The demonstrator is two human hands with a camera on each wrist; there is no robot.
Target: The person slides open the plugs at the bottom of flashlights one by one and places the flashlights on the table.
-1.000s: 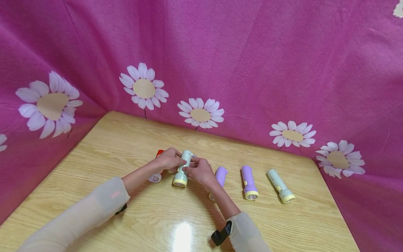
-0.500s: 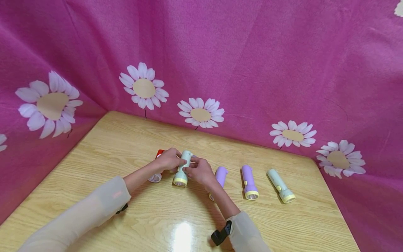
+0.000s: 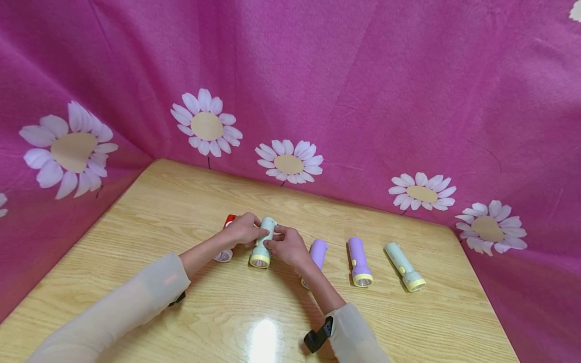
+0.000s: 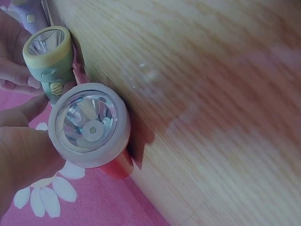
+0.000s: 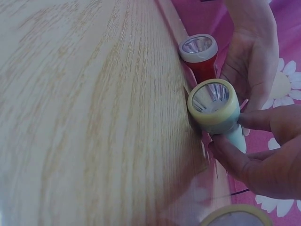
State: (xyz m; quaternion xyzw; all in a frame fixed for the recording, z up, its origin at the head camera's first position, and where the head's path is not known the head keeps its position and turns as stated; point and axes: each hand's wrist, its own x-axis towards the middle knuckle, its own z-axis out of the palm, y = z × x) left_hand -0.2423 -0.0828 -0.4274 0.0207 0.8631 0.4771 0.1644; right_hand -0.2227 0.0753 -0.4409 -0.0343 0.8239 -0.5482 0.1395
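Observation:
A pale green flashlight (image 3: pixel 262 254) with a yellow rim lies on the table, lens end toward me. Left of its body, my left hand (image 3: pixel 243 230) pinches it between thumb and fingers. From the other side my right hand (image 3: pixel 290 245) holds the same flashlight; in the right wrist view its thumb and a finger sit just behind the yellow head (image 5: pixel 217 117). A red flashlight (image 4: pixel 117 167) with a white rim lies beside the left hand, partly hidden under that wrist in the head view. Behind my right forearm, a purple flashlight (image 3: pixel 318 252) is partly covered.
Farther right on the wooden table (image 3: pixel 218 322) lie another purple flashlight (image 3: pixel 357 259) and another pale green one (image 3: pixel 401 262), lens ends toward me. Pink cloth (image 3: pixel 354 101) with white daisies rises along the table's back and sides.
Both hands stay in place on the green flashlight. A small pale purple bit beside its far end, visible earlier, no longer shows. The other flashlights have not moved.

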